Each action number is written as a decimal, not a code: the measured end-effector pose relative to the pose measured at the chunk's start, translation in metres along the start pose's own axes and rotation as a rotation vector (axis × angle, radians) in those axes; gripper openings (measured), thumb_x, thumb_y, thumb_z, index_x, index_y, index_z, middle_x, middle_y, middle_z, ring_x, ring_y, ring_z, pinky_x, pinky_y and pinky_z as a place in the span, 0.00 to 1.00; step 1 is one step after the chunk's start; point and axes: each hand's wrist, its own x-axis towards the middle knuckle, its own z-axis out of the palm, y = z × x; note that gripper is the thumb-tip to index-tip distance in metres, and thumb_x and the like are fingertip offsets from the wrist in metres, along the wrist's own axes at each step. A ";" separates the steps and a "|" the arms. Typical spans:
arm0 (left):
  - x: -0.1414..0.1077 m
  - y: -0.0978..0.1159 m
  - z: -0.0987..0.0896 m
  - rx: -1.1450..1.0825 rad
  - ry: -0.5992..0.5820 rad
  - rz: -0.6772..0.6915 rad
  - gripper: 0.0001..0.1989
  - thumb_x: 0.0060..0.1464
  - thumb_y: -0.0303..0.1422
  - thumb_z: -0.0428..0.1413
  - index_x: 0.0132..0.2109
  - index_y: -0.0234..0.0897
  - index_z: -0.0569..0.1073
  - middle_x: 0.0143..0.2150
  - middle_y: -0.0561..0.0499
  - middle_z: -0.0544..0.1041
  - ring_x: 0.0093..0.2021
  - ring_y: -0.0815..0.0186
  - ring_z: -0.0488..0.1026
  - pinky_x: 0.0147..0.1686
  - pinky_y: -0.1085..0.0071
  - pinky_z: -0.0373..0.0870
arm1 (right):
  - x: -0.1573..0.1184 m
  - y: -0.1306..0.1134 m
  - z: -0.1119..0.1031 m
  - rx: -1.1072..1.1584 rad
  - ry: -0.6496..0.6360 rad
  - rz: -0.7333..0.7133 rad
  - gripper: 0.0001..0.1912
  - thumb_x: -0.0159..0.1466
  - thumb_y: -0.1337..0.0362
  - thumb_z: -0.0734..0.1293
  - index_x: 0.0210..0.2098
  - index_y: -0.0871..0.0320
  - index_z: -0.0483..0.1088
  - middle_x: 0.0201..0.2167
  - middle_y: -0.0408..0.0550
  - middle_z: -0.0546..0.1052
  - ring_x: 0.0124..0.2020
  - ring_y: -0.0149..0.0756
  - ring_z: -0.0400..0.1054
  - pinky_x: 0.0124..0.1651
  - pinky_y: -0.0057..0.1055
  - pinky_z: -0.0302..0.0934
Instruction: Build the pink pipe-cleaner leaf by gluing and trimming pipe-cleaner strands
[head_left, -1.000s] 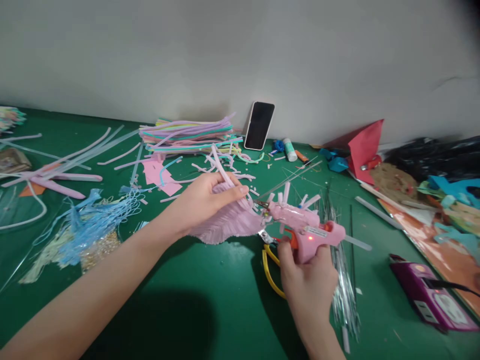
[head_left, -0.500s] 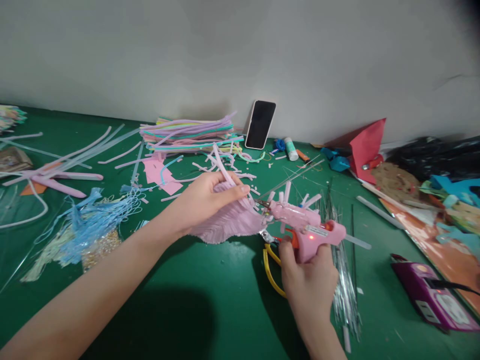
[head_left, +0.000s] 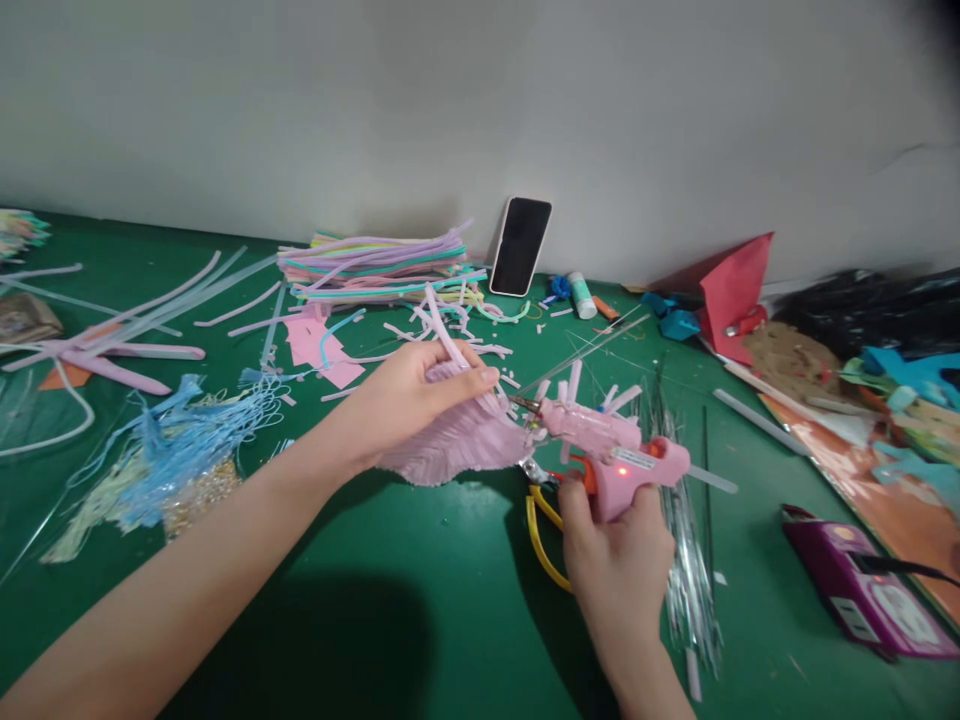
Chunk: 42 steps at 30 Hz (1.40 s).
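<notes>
A fan-shaped lilac piece made of pipe cleaners laid side by side is held up by my left hand, thumb on top and fingers behind. One lilac strip sticks up out of that grip. My right hand is closed round the handle of a pink hot glue gun, a finger at its orange trigger and its red light glowing. The gun's metal nozzle points left, close to the lilac piece's right edge; I cannot tell whether they touch. Yellow-handled pliers lie beneath the gun.
Bundled pipe cleaners and a propped phone stand by the wall. Blue tassels and a bag of gold beads lie left. Thin wires and a purple power strip with a black cord lie right.
Almost nothing differs. Both hands keep their grips on the lilac piece and the glue gun, and the glue stick at the gun's back reaches slightly less far right.
</notes>
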 end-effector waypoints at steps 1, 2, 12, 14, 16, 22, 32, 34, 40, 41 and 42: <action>0.000 0.000 0.000 0.003 0.001 0.000 0.14 0.55 0.45 0.57 0.36 0.39 0.76 0.40 0.51 0.80 0.43 0.59 0.75 0.48 0.63 0.66 | 0.000 0.000 0.000 -0.001 0.003 -0.005 0.16 0.49 0.48 0.64 0.22 0.49 0.54 0.14 0.44 0.67 0.17 0.40 0.62 0.21 0.32 0.53; 0.000 0.000 0.000 0.003 0.002 -0.001 0.14 0.54 0.45 0.57 0.36 0.39 0.76 0.40 0.51 0.80 0.43 0.60 0.75 0.47 0.63 0.66 | 0.000 0.000 0.000 -0.002 0.006 -0.010 0.16 0.50 0.48 0.64 0.22 0.49 0.54 0.13 0.43 0.67 0.16 0.40 0.62 0.21 0.32 0.52; 0.000 -0.001 0.000 -0.008 0.004 -0.006 0.14 0.54 0.46 0.57 0.35 0.39 0.75 0.39 0.51 0.80 0.43 0.60 0.75 0.47 0.64 0.66 | 0.000 0.002 0.000 -0.029 0.014 -0.020 0.16 0.50 0.48 0.64 0.22 0.49 0.53 0.13 0.43 0.66 0.16 0.41 0.62 0.21 0.31 0.52; 0.001 -0.002 0.000 -0.009 0.002 0.001 0.14 0.55 0.45 0.57 0.36 0.39 0.75 0.39 0.52 0.80 0.43 0.60 0.75 0.47 0.64 0.66 | 0.000 0.001 0.000 -0.028 0.011 -0.021 0.16 0.50 0.48 0.64 0.22 0.49 0.54 0.13 0.43 0.67 0.16 0.41 0.62 0.21 0.32 0.52; 0.001 -0.002 0.000 -0.006 -0.003 0.007 0.14 0.55 0.46 0.57 0.36 0.39 0.76 0.39 0.52 0.80 0.43 0.60 0.75 0.48 0.64 0.66 | 0.001 0.001 0.000 -0.027 0.012 -0.028 0.16 0.50 0.49 0.64 0.22 0.49 0.53 0.13 0.44 0.67 0.16 0.40 0.62 0.21 0.32 0.52; 0.001 -0.002 0.000 -0.034 -0.013 -0.007 0.14 0.55 0.45 0.58 0.37 0.39 0.76 0.41 0.51 0.80 0.43 0.61 0.75 0.47 0.64 0.66 | 0.001 0.001 0.000 -0.025 0.017 -0.025 0.16 0.49 0.49 0.64 0.21 0.49 0.52 0.12 0.43 0.65 0.15 0.39 0.60 0.20 0.31 0.51; 0.002 -0.002 0.001 -0.036 -0.020 0.008 0.13 0.55 0.44 0.57 0.35 0.39 0.76 0.40 0.51 0.80 0.42 0.61 0.75 0.47 0.64 0.66 | 0.001 -0.001 0.000 -0.011 0.013 -0.016 0.17 0.49 0.49 0.64 0.21 0.48 0.52 0.12 0.42 0.64 0.14 0.38 0.59 0.20 0.31 0.51; 0.001 -0.002 0.001 -0.034 -0.012 0.007 0.13 0.55 0.44 0.57 0.35 0.39 0.76 0.39 0.52 0.80 0.42 0.61 0.75 0.47 0.65 0.66 | 0.001 0.000 0.001 -0.009 0.017 -0.021 0.17 0.49 0.49 0.64 0.21 0.49 0.52 0.12 0.43 0.65 0.14 0.38 0.59 0.19 0.31 0.52; 0.002 -0.003 0.000 -0.035 -0.022 0.004 0.14 0.55 0.45 0.58 0.35 0.39 0.76 0.40 0.51 0.80 0.43 0.60 0.75 0.48 0.63 0.66 | 0.001 0.003 0.002 -0.015 0.001 -0.035 0.16 0.50 0.49 0.65 0.22 0.50 0.55 0.14 0.44 0.68 0.15 0.38 0.61 0.19 0.32 0.53; 0.002 -0.004 0.000 -0.035 -0.024 0.007 0.14 0.55 0.45 0.57 0.35 0.39 0.76 0.40 0.51 0.80 0.43 0.60 0.74 0.49 0.63 0.65 | 0.001 0.004 0.002 -0.015 0.002 -0.033 0.16 0.50 0.49 0.65 0.22 0.50 0.55 0.14 0.44 0.68 0.15 0.38 0.61 0.19 0.32 0.54; 0.003 -0.004 0.000 -0.035 -0.025 0.008 0.14 0.55 0.45 0.57 0.35 0.39 0.76 0.40 0.51 0.80 0.43 0.60 0.74 0.49 0.63 0.65 | 0.001 0.004 0.002 -0.013 0.004 -0.030 0.16 0.50 0.49 0.65 0.22 0.50 0.55 0.14 0.44 0.68 0.15 0.39 0.61 0.20 0.32 0.54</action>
